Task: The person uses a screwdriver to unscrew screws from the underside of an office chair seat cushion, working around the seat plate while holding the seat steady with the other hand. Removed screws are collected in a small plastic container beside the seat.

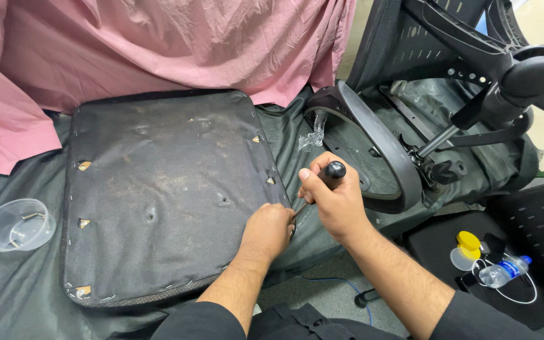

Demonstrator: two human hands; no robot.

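An upside-down chair seat pad (158,189), covered in worn black fabric stapled around its rim, lies on a dark sheet. My left hand (267,231) presses its fingers against the pad's right edge. My right hand (335,198) is closed around a black-handled tool (332,172), held upright, with its thin shaft angled down toward the pad's edge beside my left fingers. The tool's tip is hidden behind my left hand.
A clear plastic cup (17,225) with small metal parts stands at the left. A black chair frame with armrest (379,151) lies at the right. Pink cloth (158,44) hangs behind. A plastic bottle (504,271) and yellow cap (469,240) lie lower right.
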